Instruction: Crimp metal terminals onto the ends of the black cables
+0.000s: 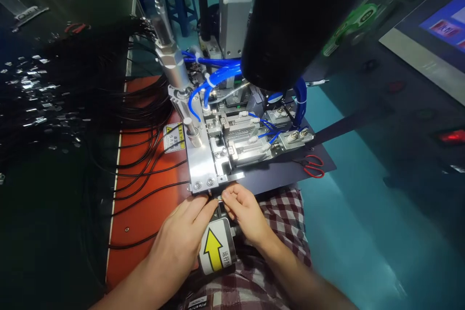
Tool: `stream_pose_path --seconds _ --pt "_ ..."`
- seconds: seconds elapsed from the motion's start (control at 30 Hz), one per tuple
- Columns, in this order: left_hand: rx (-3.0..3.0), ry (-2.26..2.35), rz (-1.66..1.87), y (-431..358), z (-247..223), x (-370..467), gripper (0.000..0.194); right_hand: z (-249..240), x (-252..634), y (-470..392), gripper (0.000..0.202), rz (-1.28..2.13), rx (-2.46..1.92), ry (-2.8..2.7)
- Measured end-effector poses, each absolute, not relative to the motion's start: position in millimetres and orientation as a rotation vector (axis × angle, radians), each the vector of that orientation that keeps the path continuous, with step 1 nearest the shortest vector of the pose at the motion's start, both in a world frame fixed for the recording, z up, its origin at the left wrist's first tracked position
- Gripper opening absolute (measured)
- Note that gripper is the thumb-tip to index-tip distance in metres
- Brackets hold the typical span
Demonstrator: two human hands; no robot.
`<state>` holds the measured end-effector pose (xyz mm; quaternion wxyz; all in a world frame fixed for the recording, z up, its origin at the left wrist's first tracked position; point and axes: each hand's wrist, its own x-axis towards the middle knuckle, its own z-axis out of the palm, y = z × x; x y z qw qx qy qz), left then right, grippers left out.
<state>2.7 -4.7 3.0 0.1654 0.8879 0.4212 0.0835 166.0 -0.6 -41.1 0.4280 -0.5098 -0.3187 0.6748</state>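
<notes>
My left hand [183, 227] and my right hand [247, 210] meet at the near edge of the machine [201, 167], just below its silver plate. A small shiny metal piece [220, 198] shows between them. My right thumb and index finger are pinched on it. The left hand's fingers are closed, thumb tip beside the piece; what they grip is hidden. Under the hands sits a motor-like housing with a yellow arrow label [213, 247].
Black cables [145, 174] run across the orange board [134, 230] from a heap with shiny ends on the left. Red-handled scissors [313, 166] lie on the dark base plate at right. Blue air tubes [221, 75] and a thick black column [283, 24] rise above the machine.
</notes>
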Motion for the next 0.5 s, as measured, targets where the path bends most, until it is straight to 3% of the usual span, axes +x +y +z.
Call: stream_pose_path --seconds 0.33,0.5 --pt "2.454 1.352 0.299 -14 5 3 0.037 -44 163 0 0.033 1.719 -1.141 -0.718" --pt "2.354 1.74 0.349 -61 -5 -27 0.044 -45 164 0 0.034 1.692 -1.147 -0.787"
